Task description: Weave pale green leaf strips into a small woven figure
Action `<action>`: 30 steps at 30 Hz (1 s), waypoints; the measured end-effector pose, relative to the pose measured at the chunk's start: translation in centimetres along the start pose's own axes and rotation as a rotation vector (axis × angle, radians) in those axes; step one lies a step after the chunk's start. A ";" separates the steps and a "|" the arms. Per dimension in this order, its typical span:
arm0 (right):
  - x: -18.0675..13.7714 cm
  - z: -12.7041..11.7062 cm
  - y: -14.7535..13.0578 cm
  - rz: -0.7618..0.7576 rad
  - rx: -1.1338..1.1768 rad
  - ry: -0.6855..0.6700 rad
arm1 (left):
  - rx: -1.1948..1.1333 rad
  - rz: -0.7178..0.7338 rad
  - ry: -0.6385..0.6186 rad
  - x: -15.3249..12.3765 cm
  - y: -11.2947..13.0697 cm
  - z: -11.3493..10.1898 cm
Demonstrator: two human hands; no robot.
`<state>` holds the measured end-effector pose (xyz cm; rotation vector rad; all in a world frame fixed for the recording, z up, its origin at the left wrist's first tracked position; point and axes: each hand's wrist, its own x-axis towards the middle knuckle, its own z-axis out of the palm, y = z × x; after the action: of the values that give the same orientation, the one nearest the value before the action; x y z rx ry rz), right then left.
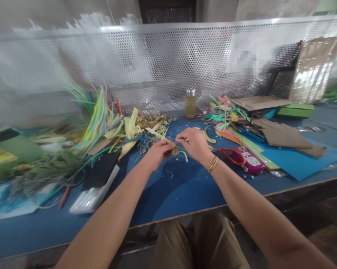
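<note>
Over the blue tabletop [168, 194], my two hands meet near the middle. My left hand [160, 152] is closed, its thumb and fingers pinching a pale green strip of husk [182, 152]. My right hand [195, 144] pinches the same strip from the other side, fingertips almost touching the left ones. Ends of the strip hang below and between the hands. Close by on the left lies a pile of pale husks [131, 125], with blue string [146, 142] at its front. Red-handled scissors [232, 155] lie right of my right hand.
Coloured pipe cleaners [98, 119] stand at the left, near a black phone-like slab [101, 173] and a clear plastic pack [95, 196]. A bottle [190, 104] stands at the back before a perforated metal panel [168, 63]. Cardboard [286, 134], blue sheets [311, 160] and a purple packet [249, 160] lie right.
</note>
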<state>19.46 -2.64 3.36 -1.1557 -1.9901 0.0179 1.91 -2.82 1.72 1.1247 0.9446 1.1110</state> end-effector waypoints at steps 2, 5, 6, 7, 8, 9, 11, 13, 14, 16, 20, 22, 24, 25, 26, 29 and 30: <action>-0.1 0.1 -0.2 -0.003 -0.026 0.008 | -0.015 -0.044 -0.014 -0.1 0.1 0.0; -0.2 -0.1 -0.5 0.014 -0.037 0.098 | -0.093 -0.057 0.021 0.0 0.2 0.0; -0.3 -0.1 -0.6 0.018 -0.039 0.130 | -0.139 -0.050 0.043 0.0 0.2 0.0; -0.3 -0.1 -0.8 0.018 -0.044 0.148 | -0.187 -0.039 0.067 0.1 0.3 0.0; -0.4 -0.1 -0.9 0.013 -0.049 0.146 | -0.231 -0.025 0.092 0.1 0.3 0.0; -0.4 0.0 -1.0 0.006 -0.056 0.128 | -0.267 -0.009 0.116 0.2 0.3 0.0; -0.6 0.3 -1.3 0.003 -0.069 0.072 | -0.308 0.024 0.151 0.3 0.3 -0.1; -0.7 0.8 -1.4 0.018 -0.065 0.021 | -0.322 0.054 0.150 0.5 0.3 -0.1; -0.7 1.1 -1.4 0.028 -0.049 -0.001 | -0.317 0.070 0.142 0.5 0.3 0.0; -0.8 1.5 -1.4 0.052 0.008 -0.029 | -0.278 0.113 0.135 0.5 0.3 0.1; -0.7 1.9 -1.1 0.112 0.134 -0.010 | -0.168 0.217 0.136 0.4 0.2 0.1; -0.7 1.9 -1.0 0.128 0.152 0.021 | -0.140 0.232 0.106 0.5 0.1 0.0; -0.6 1.9 -0.9 0.130 0.136 0.046 | -0.101 0.233 0.083 0.5 -0.1 -0.1; -0.6 1.9 -0.9 0.128 0.123 0.050 | -0.075 0.236 0.078 0.6 -0.1 -0.2; -0.6 1.8 -0.9 0.126 0.113 0.050 | -0.047 0.243 0.078 0.6 -0.2 -0.3; -0.6 1.5 -0.9 0.116 0.099 0.056 | -0.002 0.271 0.107 0.8 -0.3 -0.4; -0.5 1.4 -0.9 0.111 0.097 0.065 | 0.000 0.273 0.113 0.8 -0.3 -0.5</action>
<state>18.06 -3.02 2.41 -1.1871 -1.8460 0.1311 1.66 -2.01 1.33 1.2268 0.8952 1.4076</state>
